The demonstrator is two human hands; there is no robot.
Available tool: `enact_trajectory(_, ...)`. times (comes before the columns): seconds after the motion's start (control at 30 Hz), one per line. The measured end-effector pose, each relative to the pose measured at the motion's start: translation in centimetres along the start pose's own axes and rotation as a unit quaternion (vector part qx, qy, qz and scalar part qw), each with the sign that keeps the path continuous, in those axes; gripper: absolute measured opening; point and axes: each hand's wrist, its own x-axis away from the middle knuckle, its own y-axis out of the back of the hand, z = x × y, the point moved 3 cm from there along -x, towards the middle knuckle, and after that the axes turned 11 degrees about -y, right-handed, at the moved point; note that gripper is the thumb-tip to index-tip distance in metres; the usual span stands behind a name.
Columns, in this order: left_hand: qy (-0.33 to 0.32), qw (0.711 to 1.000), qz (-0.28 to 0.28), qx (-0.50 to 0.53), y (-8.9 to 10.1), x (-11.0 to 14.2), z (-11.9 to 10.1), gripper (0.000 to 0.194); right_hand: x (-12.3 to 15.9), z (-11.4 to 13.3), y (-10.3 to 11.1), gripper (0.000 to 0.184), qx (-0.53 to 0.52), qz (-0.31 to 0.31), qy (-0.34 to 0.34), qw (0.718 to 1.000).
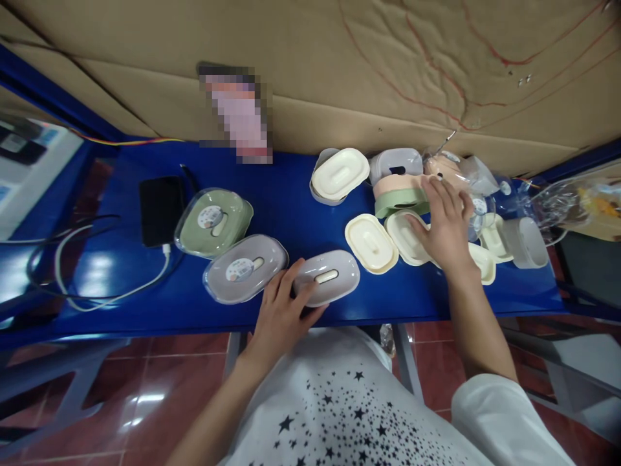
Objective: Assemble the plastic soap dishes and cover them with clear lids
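Near the front edge of the table, my left hand (286, 301) has its fingers and thumb around the left end of a grey oval soap box (334, 272) with a cream slot in its lid. Stretched forward on the right, my right hand (449, 223) has its fingers apart beside a pink shell (398, 184) stacked on a green shell (400, 202). Its fingertips reach the right end of the pink shell; firm contact is unclear. Below the hand lie cream trays, one (372, 244) fully visible and another (405, 239) partly hidden by the thumb.
Labelled green (211, 223) and grey (245, 268) soap boxes lie left. A cream tray (341, 173) rests on grey shells at the back, near a grey shell (395, 162). A black phone (162, 210) with a white cable, plastic bags (557, 200) and a grey shell (526, 243) flank them.
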Motion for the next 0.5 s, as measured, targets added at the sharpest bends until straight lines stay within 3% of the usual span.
enact_trajectory(0.17, 0.028, 0.994, 0.003, 0.110, -0.2, -0.3, 0.7, 0.043, -1.9, 0.0, -0.2, 0.058, 0.009, 0.002, 0.013, 1.000)
enact_trajectory(0.33, 0.022, 0.996, 0.029, 0.079, -0.6, -0.5, 0.7, 0.052, -3.5, 2.0, 1.6, 0.056, -0.047, 0.023, 0.074, 0.996)
enact_trajectory(0.4, 0.016, 0.997, 0.036, 0.067, -0.7, -0.6, 0.6, 0.054, -5.6, 1.4, 1.9, 0.046, -0.076, 0.047, 0.072, 0.993)
enact_trajectory(0.5, 0.006, 0.998, 0.035, 0.059, -0.7, -0.5, 0.4, 0.055, -9.4, -1.5, 2.2, 0.044, -0.067, 0.059, 0.002, 0.996)
